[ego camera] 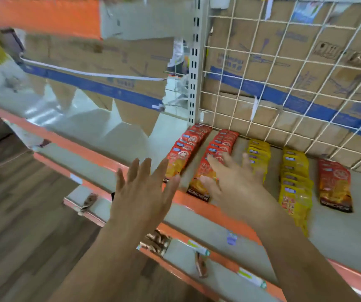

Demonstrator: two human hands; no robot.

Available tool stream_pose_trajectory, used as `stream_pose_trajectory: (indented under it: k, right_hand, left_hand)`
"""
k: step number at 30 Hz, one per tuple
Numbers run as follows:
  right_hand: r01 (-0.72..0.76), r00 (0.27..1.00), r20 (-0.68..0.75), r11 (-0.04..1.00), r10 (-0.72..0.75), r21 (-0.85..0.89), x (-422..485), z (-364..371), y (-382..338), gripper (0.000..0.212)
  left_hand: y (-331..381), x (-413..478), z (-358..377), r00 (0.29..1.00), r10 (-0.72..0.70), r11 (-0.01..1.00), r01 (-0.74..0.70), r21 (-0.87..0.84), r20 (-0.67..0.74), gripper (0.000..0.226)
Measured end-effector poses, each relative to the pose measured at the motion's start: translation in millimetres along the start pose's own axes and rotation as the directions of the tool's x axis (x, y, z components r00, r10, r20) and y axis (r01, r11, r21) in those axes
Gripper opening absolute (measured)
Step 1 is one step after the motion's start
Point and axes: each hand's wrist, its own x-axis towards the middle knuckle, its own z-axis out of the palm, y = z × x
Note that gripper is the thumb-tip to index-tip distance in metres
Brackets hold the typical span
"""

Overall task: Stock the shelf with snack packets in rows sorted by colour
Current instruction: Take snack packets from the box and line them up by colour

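Left hand (144, 188), right hand (234, 182) flat; packet rows (224, 144) front-to-back

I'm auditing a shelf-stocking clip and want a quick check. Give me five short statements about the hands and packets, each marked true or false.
1. Yellow packets fill two rows. True.
2. The left hand holds a packet. False: it is open and holds nothing.
3. The right hand rests on the second red row. True.
4. The lone red packet lies left of all the rows. False: it lies at the far right, beyond the yellow rows.
5. The shelf edge is orange. True.
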Motion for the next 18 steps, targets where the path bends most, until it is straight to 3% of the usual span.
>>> stream_pose_trajectory:
  k: [5, 12, 18]
  right_hand:
    - [0.098, 0.991, -0.09, 0.993, -0.103, -0.064, -1.3, 1.7, -74.3, 0.055]
    - [0.23, 0.958, -0.151, 0.967, -0.245, -0.11, 9.4, -26.1, -159.9, 0.056]
    - [0.325, 0.925, -0.168, 0.939, -0.34, -0.109, 39.5, -40.3, -220.6, 0.057]
  left_hand:
    - [-86.6, -6.4, -28.9, 0.997, 0.028, 0.996, -0.021, 0.087, -0.069, 0.067]
    - [-160.2, 0.7, -89.3, 0.976, -0.044, 0.995, 0.064, 0.083, -0.215, 0.076]
    - [-211.3, 22.7, -110.6, 0.949, -0.058, 0.996, 0.078, 0.052, -0.311, 0.069]
